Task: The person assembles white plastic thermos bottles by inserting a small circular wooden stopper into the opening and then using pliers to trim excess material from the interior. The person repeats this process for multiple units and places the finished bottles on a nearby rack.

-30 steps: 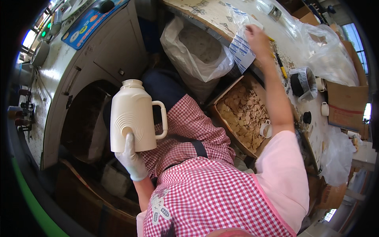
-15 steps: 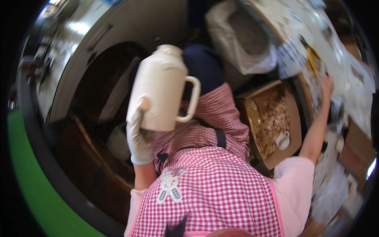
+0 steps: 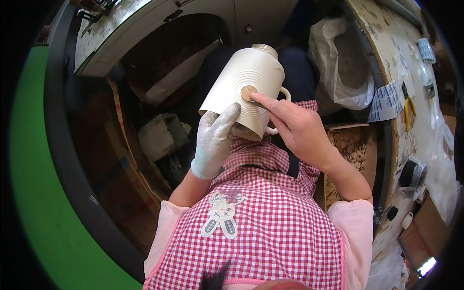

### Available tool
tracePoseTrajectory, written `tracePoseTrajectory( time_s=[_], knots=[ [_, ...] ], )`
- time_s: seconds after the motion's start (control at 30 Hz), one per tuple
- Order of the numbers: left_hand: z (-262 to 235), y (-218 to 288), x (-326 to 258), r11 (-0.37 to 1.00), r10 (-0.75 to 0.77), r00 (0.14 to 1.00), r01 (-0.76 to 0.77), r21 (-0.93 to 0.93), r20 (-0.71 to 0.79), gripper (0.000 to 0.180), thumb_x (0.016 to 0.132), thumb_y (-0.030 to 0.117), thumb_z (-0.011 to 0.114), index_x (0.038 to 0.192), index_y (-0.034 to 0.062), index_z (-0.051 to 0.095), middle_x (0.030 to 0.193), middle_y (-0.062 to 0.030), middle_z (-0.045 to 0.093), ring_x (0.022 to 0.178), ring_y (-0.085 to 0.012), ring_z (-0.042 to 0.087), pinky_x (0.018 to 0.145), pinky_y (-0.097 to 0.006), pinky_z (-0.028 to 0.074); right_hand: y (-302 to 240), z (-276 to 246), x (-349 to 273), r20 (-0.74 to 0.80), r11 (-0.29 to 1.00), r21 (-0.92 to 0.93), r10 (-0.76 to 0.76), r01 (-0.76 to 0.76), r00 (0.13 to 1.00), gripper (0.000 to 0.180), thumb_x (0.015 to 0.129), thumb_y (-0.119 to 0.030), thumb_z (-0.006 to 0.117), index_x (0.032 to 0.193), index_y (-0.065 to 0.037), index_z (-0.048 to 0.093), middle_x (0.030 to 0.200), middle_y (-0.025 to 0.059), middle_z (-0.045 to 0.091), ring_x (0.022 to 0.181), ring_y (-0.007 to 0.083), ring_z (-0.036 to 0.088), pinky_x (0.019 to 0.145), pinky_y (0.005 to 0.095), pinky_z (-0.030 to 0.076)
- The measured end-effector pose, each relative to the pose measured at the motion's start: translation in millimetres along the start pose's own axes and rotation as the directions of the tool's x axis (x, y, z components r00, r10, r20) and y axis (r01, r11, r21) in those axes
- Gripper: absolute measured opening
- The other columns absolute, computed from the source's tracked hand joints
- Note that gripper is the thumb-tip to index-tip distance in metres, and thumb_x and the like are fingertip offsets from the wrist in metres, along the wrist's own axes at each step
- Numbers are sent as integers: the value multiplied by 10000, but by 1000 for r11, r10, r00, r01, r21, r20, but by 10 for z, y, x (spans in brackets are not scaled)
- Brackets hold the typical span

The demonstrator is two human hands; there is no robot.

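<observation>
We're looking down at our lap. Left hand [image 3: 215,140], in a grey-white glove, cups the base edge of a cream jug [image 3: 241,89], fingers wrapped round the rim, holding it tilted with its bottom turned up toward us and its mouth pointing away. Jug sits in the air above our knees, in front of the red checked apron [image 3: 270,227]. Right hand [image 3: 295,128], bare, fingers pinched narrow on a small round tan disc [image 3: 249,92] and pressing it onto the centre of the jug's ribbed base. Jug handle [image 3: 280,111] sticks out to the right, partly behind the right hand.

Surroundings: a long worktable [image 3: 386,63] runs down the right side, top speckled and cluttered. On it, yellow-handled pliers [image 3: 408,108], a sheet of blue-striped labels [image 3: 384,104] hanging over the edge, a black roll [image 3: 411,174]. A cardboard box [image 3: 350,150] of tan discs sits just right of our lap, below the table edge. A white plastic bag [image 3: 345,67] hangs beyond it. To the left, a pale cabinet [image 3: 145,29] with a dark open recess, and a green floor [image 3: 43,193] at far left.
</observation>
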State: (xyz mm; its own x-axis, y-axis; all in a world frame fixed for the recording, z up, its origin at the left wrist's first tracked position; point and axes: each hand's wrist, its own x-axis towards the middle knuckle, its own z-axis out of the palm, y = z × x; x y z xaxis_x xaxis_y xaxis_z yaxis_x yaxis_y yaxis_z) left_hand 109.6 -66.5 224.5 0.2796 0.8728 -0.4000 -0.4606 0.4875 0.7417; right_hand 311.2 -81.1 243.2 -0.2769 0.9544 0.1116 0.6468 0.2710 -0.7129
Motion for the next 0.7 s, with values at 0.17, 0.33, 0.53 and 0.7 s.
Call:
tracePoseTrajectory(
  time_s=[0.17, 0.33, 0.53, 0.7],
  knots=[
    [-43, -55, 13, 997, 25, 999, -22, 79, -32, 432, 1049, 189, 601, 1384, -74, 526, 1194, -194, 706, 975, -234, 757, 833, -359, 654, -47, 47, -83, -38, 988, -151, -28, 22, 999, 533, 930, 4, 659, 1429, -181, 632, 849, 115, 671, 684, 260, 664, 634, 353, 558],
    [25, -86, 12, 993, 1, 999, 3, 121, -32, 433, 1059, 208, 592, 1381, -74, 531, 1191, -188, 706, 1010, -245, 747, 839, -355, 650, -158, 44, -130, -33, 899, -437, -39, 21, 999, 678, 848, 27, 653, 1481, -203, 581, 756, 91, 564, 605, 242, 612, 564, 354, 533],
    [151, -218, 83, 884, 145, 987, -159, 439, 67, 412, 1070, 217, 575, 1281, -137, 585, 1125, -167, 713, 953, -188, 722, 803, -291, 606, -264, 123, -155, -28, 756, -651, 58, -62, 998, 700, 817, -17, 645, 1493, -181, 559, 750, 88, 591, 601, 240, 651, 560, 365, 540],
    [64, -107, 87, 916, 163, 986, -168, 364, 45, 393, 1048, 209, 597, 1242, -132, 625, 1150, -166, 716, 1006, -191, 715, 852, -310, 594, 75, 27, -36, -109, 999, -6, 53, -54, 993, 386, 945, -141, 673, 1329, -168, 696, 858, 186, 722, 805, 243, 749, 727, 398, 587]
  ],
)
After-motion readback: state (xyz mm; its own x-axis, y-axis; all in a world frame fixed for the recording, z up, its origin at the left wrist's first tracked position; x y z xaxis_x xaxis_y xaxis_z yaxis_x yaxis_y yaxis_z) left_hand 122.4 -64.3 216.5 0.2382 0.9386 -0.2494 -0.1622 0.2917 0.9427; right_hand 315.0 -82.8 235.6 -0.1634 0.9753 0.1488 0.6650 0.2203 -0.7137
